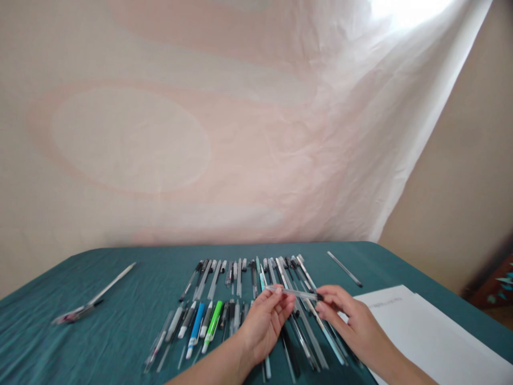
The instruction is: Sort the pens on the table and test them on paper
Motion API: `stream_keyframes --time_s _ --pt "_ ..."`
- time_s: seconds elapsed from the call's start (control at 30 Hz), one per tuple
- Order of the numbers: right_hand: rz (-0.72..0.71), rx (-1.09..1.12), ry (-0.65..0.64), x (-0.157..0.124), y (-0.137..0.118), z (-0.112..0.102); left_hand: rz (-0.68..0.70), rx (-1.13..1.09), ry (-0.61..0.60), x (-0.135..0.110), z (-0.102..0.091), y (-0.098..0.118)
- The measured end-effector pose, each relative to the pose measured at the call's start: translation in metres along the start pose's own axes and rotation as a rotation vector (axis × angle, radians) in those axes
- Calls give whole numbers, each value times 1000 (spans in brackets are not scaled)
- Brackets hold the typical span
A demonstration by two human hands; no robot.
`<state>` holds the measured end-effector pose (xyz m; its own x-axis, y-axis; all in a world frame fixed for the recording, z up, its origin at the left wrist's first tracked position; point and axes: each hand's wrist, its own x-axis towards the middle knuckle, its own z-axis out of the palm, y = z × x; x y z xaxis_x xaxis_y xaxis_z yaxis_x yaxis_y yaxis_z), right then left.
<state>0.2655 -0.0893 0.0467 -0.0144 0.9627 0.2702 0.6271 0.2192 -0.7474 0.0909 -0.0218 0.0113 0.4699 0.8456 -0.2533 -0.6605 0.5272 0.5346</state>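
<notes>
A slim clear pen [297, 293] with a dark end is held level between my two hands, above the rows of pens. My left hand [267, 320] pinches its pale end between thumb and fingers, palm turned partly up. At the dark end, the thumb and fingertips of my right hand [345, 310] are closed on it. Below my hands lie several clear and black pens [306, 342], partly covered by my left hand and forearm. Left of my left hand are a green highlighter [212, 326] and a blue marker [195, 329].
The green cloth-covered table [120, 331] bears two rows of pens. One thin pen [344, 268] lies apart at the back right. On the left rests a long pale stick-like item [114, 282] by a clear pen-like piece [74, 314]. White paper sheets [433, 337] lie at the right.
</notes>
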Motion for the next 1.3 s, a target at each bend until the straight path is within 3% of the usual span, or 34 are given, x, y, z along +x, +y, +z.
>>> stream_keyframes --time_s 0.2,0.43,0.67,0.93,1.17,1.3 --pt "-23 -28 28 3 7 0 5 -17 1 1 -1 -1" --pt "-349 -276 152 1 17 2 11 -8 26 -1 1 -1" --pt "-484 -357 178 -3 26 4 21 10 65 -7 8 -3" --pt "-403 -320 168 -1 20 4 22 21 53 -7 6 -3" --pt "-226 -361 102 -2 20 8 29 56 43 -6 4 -6" --pt "-196 -337 36 -5 10 5 60 82 8 -6 3 -7"
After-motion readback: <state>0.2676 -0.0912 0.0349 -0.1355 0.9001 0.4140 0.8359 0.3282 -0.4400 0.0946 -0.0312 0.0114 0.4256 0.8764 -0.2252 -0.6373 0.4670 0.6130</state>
